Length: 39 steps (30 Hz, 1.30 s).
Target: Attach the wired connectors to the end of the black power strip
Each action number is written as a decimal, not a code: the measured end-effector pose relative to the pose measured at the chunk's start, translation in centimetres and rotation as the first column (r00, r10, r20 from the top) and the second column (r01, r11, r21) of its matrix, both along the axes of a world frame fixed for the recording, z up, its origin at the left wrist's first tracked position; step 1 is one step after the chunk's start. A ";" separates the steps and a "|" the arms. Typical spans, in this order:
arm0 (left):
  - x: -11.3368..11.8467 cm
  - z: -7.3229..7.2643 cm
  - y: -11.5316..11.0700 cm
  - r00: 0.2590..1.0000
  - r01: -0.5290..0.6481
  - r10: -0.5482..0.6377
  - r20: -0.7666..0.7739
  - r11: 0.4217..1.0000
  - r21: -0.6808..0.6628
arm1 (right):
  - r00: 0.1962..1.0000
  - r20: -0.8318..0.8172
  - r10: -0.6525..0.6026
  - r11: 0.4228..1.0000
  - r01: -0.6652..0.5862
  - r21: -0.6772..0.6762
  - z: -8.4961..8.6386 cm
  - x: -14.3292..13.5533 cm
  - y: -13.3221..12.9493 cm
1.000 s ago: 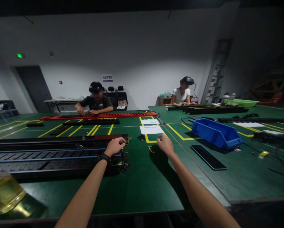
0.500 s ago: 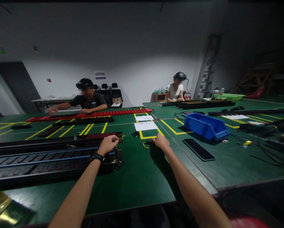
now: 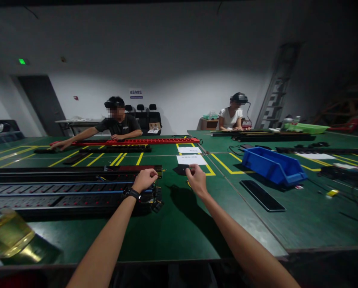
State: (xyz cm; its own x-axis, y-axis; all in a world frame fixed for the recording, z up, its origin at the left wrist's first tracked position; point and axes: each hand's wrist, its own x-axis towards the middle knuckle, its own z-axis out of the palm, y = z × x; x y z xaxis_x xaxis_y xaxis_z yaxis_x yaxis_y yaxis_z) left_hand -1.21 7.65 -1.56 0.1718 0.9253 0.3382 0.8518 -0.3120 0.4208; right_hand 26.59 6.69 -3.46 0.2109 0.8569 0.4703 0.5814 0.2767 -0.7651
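Note:
My left hand (image 3: 146, 180), with a dark watch at the wrist, is curled at the right end of a long black rail assembly (image 3: 77, 188) with blue strips and red dots. Whether its fingers hold anything there is hidden. My right hand (image 3: 197, 180) has thumb and fingers pinched together at a small black part (image 3: 180, 169), just in front of the printed white sheets (image 3: 191, 160). A short bit of yellow wire (image 3: 189, 184) shows beside these fingers.
A blue bin (image 3: 271, 166) and a black phone (image 3: 262, 195) lie to the right. At front left stands a bottle of yellow liquid (image 3: 9, 234). Across the table, two people work by a red rail (image 3: 155, 141) and black bars (image 3: 271, 137). Cables lie far right.
My right hand has changed from a reaching pose to a pinch at the small black part by the sheets. My left hand stays at the rail's end. The view has swung left.

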 end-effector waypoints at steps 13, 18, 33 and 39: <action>0.6 0.4 -0.7 1.000 -0.022 0.022 -0.018 1.000 0.011 | 0.919 0.267 0.289 0.957 -0.278 -0.081 -1.9 -9.2 -0.4; 0.9 0.7 -1.1 0.998 -0.046 0.046 -0.045 0.999 0.000 | 0.914 0.116 0.389 0.921 -0.384 -0.060 -3.2 -9.1 0.6; 0.6 0.4 -0.7 0.998 0.006 -0.005 -0.057 1.000 0.013 | 0.780 -0.149 0.608 0.768 -0.626 -0.137 -4.4 -8.9 2.4; 0.7 0.7 -1.0 0.999 -0.036 0.036 -0.033 0.999 -0.005 | 0.714 -0.271 0.646 0.720 -0.687 -0.094 -5.4 -9.3 3.6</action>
State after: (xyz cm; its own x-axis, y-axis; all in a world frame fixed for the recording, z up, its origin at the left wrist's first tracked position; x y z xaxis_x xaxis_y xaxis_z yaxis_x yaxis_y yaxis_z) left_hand -0.49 6.70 -0.91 0.1490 0.9330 0.3276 0.8761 -0.2782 0.3938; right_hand 17.32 10.24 -8.90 -0.3750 0.8728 0.3126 0.1218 0.3806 -0.9167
